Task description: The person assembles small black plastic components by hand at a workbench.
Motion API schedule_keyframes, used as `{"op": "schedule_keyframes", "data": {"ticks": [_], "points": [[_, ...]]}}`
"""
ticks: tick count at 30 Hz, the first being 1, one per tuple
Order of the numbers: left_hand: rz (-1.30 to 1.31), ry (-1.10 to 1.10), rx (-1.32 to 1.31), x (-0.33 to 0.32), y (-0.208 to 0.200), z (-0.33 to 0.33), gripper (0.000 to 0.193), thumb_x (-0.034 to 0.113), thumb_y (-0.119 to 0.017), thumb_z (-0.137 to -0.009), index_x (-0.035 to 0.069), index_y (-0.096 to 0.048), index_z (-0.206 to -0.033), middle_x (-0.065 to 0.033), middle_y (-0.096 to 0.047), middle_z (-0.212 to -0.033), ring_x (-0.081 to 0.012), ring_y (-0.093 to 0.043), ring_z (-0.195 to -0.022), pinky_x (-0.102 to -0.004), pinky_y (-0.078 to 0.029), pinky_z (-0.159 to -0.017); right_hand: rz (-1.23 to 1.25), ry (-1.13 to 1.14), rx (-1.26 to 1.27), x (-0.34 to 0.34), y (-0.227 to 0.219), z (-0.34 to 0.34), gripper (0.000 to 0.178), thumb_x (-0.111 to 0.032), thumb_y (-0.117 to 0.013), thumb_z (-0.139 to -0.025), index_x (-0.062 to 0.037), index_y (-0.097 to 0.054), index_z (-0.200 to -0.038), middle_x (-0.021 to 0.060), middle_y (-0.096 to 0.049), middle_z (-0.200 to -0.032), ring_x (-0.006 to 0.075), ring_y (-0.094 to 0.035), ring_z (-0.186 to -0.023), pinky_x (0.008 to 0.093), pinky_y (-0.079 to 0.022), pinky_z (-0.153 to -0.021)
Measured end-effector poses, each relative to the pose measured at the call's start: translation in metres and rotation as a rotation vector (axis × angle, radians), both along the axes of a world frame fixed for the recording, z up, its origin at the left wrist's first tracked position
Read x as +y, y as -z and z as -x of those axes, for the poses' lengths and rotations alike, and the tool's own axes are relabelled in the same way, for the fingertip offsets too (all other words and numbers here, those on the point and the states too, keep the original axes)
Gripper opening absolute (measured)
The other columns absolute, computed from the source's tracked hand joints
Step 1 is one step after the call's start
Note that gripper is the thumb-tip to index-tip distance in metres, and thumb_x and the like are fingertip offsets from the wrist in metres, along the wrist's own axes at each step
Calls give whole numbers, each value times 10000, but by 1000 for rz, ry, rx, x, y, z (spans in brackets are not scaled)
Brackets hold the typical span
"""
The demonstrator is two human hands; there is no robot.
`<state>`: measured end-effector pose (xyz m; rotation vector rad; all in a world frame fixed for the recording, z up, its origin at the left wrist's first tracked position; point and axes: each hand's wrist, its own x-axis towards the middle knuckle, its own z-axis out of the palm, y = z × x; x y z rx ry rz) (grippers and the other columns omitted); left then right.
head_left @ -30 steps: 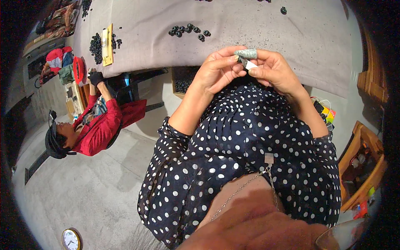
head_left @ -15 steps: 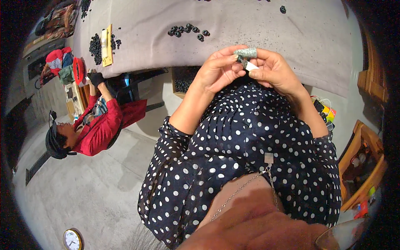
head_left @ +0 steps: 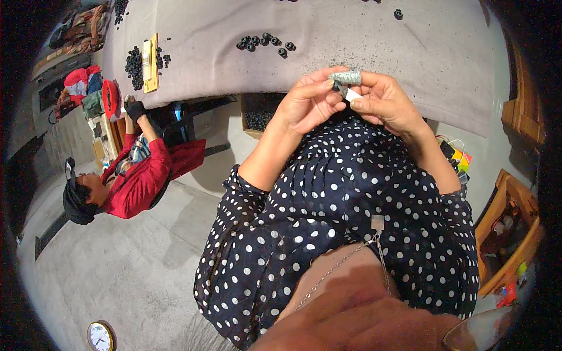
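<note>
Just over the near edge of the cloth-covered table, my two hands meet. My left hand (head_left: 311, 98) pinches a small black part (head_left: 338, 86) between thumb and fingers; it resembles the black ring-shaped pieces on the table. My right hand (head_left: 383, 100) is closed on a small white-ended tool (head_left: 353, 95), held under the thumb, its tip against the black part. Whether that tip is a blade I cannot make out. A speckled grey-green finger sleeve (head_left: 349, 76) covers my right index finger, which reaches across above the black part.
Several black ring-shaped pieces (head_left: 266, 41) lie on the grey cloth (head_left: 328, 29), with dark crumbs near my hands. A box of black pieces (head_left: 257, 120) sits below the table edge. On the left, a person in red (head_left: 140, 187) works beside a yellow board (head_left: 151, 64). A wooden chair (head_left: 509, 234) stands right.
My hands stay together at nearly the same spot, with a slight shift of the fingers around the black part and the white-ended tool. The person on the left moves a little.
</note>
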<state>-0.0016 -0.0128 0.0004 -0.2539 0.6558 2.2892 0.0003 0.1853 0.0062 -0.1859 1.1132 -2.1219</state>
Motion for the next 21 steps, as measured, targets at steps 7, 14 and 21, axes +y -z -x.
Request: {"op": "schedule_keyframes", "data": {"ticks": [7,14,21], "points": [[-90,-23,-35,3,4,-4,360,73,-568,-850,-27,-510,-1192,-85,-605,-960,-123,-578,-728,-319,-535,-744,-33,15,-35,0,3,0,396,-138,-627,-832,-21,-531,-1198,-9,-634,-839,-15,-405,-492,127,-288,-400],[-61,-24,-35,1,1,1,362,78,-560,-853,-28,-506,-1194,-94,-603,-993,-118,-562,-726,-310,-533,-736,19,-11,6,0,-2,0,412,-136,-640,-825,-30,-514,-1203,-15,-625,-836,-13,-417,-509,126,-289,-410],[-34,-2,-10,2,3,-1,445,99,-581,-843,-42,-443,-1242,-96,-583,-1017,-94,-527,-678,-307,-539,-715,-24,5,-18,0,-1,0,416,-134,-646,-820,-27,-515,-1200,0,-635,-836,-10,-421,-501,124,-304,-408]]}}
